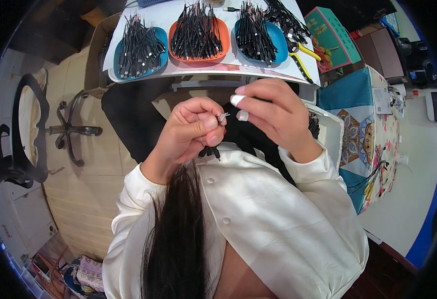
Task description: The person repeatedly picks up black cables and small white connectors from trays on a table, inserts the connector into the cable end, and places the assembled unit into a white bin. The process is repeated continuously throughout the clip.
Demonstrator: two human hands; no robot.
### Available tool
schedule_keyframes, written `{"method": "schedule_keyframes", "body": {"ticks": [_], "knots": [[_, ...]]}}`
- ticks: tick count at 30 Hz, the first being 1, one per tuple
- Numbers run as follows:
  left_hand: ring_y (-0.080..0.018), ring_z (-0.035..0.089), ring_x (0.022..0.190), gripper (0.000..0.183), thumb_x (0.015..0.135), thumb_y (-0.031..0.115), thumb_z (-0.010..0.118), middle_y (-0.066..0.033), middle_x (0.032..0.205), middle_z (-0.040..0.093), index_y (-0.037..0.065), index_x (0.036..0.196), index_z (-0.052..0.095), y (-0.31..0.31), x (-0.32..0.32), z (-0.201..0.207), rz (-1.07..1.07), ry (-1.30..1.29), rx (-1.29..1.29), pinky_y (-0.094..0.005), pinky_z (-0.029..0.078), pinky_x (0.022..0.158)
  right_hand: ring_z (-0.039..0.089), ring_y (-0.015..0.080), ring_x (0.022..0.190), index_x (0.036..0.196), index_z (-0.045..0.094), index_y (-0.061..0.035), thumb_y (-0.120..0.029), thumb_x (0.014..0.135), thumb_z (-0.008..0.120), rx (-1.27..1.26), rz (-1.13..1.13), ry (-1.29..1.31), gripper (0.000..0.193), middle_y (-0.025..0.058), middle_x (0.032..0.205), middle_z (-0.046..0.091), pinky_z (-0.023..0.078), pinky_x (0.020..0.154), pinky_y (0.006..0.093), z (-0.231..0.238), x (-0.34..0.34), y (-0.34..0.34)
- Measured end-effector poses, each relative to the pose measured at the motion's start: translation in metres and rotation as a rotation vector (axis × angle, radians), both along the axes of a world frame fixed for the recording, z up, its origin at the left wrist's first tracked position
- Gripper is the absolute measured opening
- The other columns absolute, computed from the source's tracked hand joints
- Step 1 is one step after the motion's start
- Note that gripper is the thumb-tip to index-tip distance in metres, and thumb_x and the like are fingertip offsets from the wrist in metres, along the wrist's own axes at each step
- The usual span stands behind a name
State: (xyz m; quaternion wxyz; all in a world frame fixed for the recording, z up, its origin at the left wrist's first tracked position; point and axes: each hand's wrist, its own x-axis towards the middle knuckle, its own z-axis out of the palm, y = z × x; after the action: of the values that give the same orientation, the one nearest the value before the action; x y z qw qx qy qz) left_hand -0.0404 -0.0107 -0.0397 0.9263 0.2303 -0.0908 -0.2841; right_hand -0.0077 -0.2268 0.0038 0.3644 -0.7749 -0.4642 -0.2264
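My left hand [191, 124] is closed around a small bunch of short black cables [209, 151]. Their bare silvery wire ends [222, 117] stick up between thumb and forefinger, while the black connector ends hang below the fist. Just right of those wire ends, my right hand [281, 112] hovers with thumb and fingers apart and nothing visible between them. White coverings [237, 99] wrap the tips of its thumb and a finger. Both hands are above my lap, in front of the table.
On the white table [206, 70], a left blue tray [163, 47], an orange tray [225, 37] and a right blue tray [281, 47] hold black cables. Yellow-handled pliers [302, 62] lie at its right edge. A white bin [334, 129] stands right of my lap, a wheeled chair base [71, 128] at left.
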Motion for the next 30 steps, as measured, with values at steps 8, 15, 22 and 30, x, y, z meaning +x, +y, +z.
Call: {"method": "schedule_keyframes", "body": {"ticks": [8, 15, 22, 30], "knots": [[-0.009, 0.048, 0.061, 0.012, 0.089, 0.002, 0.061, -0.0062, 0.078, 0.058, -0.003, 0.099, 0.06, 0.001, 0.001, 0.001, -0.042, 0.036, 0.037, -0.0217, 0.033, 0.052, 0.06, 0.0221, 0.079, 0.087, 0.069, -0.0043, -0.009, 0.063, 0.075, -0.042, 0.108, -0.091, 0.025, 0.0079, 0.093, 0.066, 0.045, 0.064, 0.0318, 0.006, 0.008, 0.008], [-0.0076, 0.048, 0.061, 0.01, 0.09, 0.0, 0.058, -0.0028, 0.072, 0.056, -0.003, 0.098, 0.062, 0.003, 0.003, 0.005, -0.062, -0.059, 0.202, -0.0205, 0.035, 0.052, 0.059, 0.0218, 0.077, 0.086, 0.066, -0.005, -0.011, 0.068, 0.069, -0.075, 0.139, -0.092, 0.019, 0.0053, 0.087, 0.062, 0.045, 0.065, 0.0314, 0.01, 0.006, 0.01], [-0.0254, 0.062, 0.066, 0.019, 0.073, -0.006, 0.064, -0.0109, 0.076, 0.063, 0.0, 0.091, 0.067, 0.012, 0.016, 0.017, 0.304, -1.238, 0.997, -0.0323, 0.047, 0.06, 0.057, 0.0122, 0.073, 0.087, 0.062, -0.0011, -0.012, 0.084, 0.066, 0.033, 0.258, 1.379, 0.012, 0.0026, 0.081, 0.063, 0.045, 0.066, 0.0264, 0.001, -0.001, -0.004], [-0.0115, 0.057, 0.066, 0.012, 0.082, -0.003, 0.064, -0.0062, 0.077, 0.063, -0.002, 0.094, 0.066, 0.011, 0.011, 0.011, 0.184, -0.699, 0.726, -0.024, 0.046, 0.06, 0.06, 0.0149, 0.078, 0.098, 0.064, -0.0035, -0.006, 0.08, 0.068, -0.049, 0.002, 0.895, 0.019, 0.0049, 0.086, 0.062, 0.048, 0.071, 0.0251, 0.012, -0.014, -0.007]]}}
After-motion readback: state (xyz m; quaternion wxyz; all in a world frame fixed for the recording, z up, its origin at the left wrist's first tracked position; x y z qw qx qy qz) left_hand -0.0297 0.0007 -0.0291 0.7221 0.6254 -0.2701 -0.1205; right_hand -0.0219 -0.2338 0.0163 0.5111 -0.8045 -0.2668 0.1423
